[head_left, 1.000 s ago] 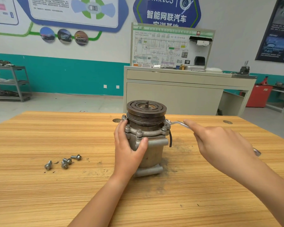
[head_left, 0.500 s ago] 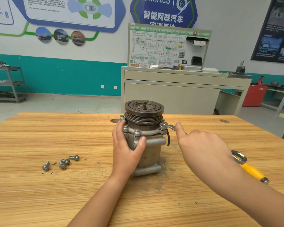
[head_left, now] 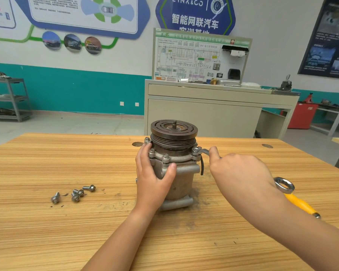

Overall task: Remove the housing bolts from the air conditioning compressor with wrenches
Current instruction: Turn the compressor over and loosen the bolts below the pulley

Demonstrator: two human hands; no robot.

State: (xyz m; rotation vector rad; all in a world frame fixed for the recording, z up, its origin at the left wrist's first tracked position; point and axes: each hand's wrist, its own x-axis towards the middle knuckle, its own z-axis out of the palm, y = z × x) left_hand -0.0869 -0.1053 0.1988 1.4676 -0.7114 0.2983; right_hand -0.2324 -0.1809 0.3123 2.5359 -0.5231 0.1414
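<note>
Four loose bolts: lie in a small cluster on the wooden table, left of centre in the frame, well apart from the compressor, their heads turned different ways.
Writing: "LYNK&CO" in white on a blue hexagonal sign at top centre, with "智能网联汽车" beneath it. "HV" heads the wiring diagram on the training board behind the table, and its finer print is too small to read.
Compressor position: stands on end on the table at the centre of the frame.
Compressor axis: long axis vertical, with the grooved pulley and clutch plate on top and the threaded shaft stub pointing straight up.
Housing bolts: several sit in the flange just under the pulley, heads up.
Left hand: grips the left side of the compressor body, fingers round the back and thumb across the front.
Wrench: head set on the flange bolt at the compressor's right side. The shank runs roughly level toward the right of the frame.
Right hand: closed round the wrench shank, index finger laid along it toward the bolt.
Yellow-handled tool: lies on the table at right, ring head toward the upper left and handle toward the lower right, partly hidden by the right forearm.
</note>
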